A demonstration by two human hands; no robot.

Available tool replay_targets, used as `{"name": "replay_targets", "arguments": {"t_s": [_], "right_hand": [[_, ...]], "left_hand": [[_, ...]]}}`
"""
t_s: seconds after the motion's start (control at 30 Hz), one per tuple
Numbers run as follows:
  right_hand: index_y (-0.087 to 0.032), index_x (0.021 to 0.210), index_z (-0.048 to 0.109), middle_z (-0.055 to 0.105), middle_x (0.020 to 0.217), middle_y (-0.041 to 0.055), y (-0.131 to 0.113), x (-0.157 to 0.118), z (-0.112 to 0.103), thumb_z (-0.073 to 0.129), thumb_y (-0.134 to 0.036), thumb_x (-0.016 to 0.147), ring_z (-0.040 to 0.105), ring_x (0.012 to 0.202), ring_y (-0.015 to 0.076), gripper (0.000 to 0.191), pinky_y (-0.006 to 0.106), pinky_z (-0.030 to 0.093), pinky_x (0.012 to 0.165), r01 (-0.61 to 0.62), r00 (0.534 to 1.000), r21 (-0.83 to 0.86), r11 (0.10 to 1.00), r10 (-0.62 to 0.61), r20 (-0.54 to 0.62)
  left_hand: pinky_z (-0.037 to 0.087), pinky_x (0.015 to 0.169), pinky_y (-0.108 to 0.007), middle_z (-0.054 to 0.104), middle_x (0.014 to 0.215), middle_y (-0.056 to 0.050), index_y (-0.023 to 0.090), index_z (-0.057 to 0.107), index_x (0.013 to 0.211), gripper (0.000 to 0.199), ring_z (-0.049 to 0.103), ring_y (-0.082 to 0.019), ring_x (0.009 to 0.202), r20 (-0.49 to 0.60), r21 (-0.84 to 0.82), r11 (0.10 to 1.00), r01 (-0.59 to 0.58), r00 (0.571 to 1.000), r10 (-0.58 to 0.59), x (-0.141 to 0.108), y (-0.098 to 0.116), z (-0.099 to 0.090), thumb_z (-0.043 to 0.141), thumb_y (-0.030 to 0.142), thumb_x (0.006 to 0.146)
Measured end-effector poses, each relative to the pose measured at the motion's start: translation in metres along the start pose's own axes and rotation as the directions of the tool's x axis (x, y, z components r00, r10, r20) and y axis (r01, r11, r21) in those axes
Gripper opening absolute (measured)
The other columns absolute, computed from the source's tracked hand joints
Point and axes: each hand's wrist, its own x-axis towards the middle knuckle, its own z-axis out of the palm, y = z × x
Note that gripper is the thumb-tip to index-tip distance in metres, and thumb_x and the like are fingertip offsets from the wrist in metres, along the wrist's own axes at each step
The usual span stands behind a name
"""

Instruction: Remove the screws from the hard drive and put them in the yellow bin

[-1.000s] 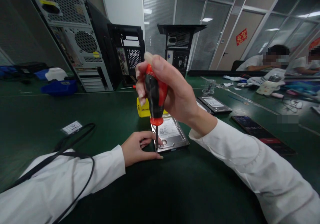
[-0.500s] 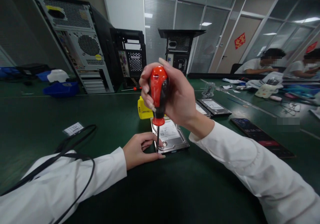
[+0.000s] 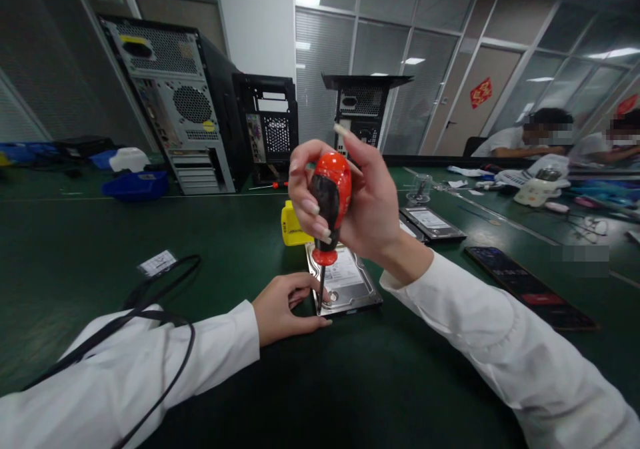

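Note:
A silver hard drive lies flat on the green table, label side up. My right hand is closed on the handle of a red and black screwdriver, which stands nearly upright. Its tip meets the drive's near left corner. My left hand grips that same corner, with fingers on the drive's top and the thumb along its near edge. Just behind the drive sits a yellow container, partly hidden by my right hand.
Two more drives, one of them plainly visible, lie behind right. A phone is at the right. Black cable crosses my left sleeve. Computer cases, a blue tray and a second screwdriver stand or lie farther back. Two people sit far right.
The whole view has shifted slightly, so things appear lower and a little to the right. The screwdriver handle has turned, and my right hand's fingers have loosened slightly around it.

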Motion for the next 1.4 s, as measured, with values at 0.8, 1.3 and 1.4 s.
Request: {"name": "replay_targets", "arguments": {"t_s": [0.8,1.3,1.4], "right_hand": [[-0.016,0.071,0.052,0.045,0.059,-0.0025,-0.003,0.001,0.003,0.030,-0.043,0.091,0.044,0.046,0.0051,0.040,0.017,0.037,0.043,-0.083,0.995,0.057,0.995,0.079,0.066],[-0.017,0.071,0.040,0.048,0.056,-0.0060,-0.004,0.000,0.004,0.045,-0.031,0.089,0.041,0.038,0.0024,0.023,0.012,0.034,0.037,-0.005,0.996,0.117,0.993,-0.006,0.093],[-0.017,0.076,0.045,0.043,0.055,-0.0058,-0.002,0.003,0.001,0.040,-0.035,0.090,0.037,0.038,0.0033,0.023,0.014,0.032,0.037,0.004,0.992,0.097,0.995,-0.016,0.123]], "left_hand": [[0.031,0.051,-0.020,0.051,0.070,0.002,0.014,0.064,0.087,0.030,0.040,-0.010,0.058,0.026,0.017,0.999,0.038,0.999,-0.039,0.001,-0.003,-0.001,0.072,0.034,0.066],[0.027,0.050,-0.020,0.046,0.068,0.003,0.013,0.062,0.085,0.026,0.035,-0.010,0.057,0.031,-0.057,0.996,0.064,0.998,-0.062,0.000,0.003,0.000,0.071,0.028,0.066],[0.025,0.048,-0.019,0.040,0.063,0.006,0.012,0.062,0.086,0.025,0.033,-0.008,0.054,0.033,-0.064,0.995,0.075,0.997,-0.073,0.000,0.007,-0.001,0.071,0.026,0.066]]}}
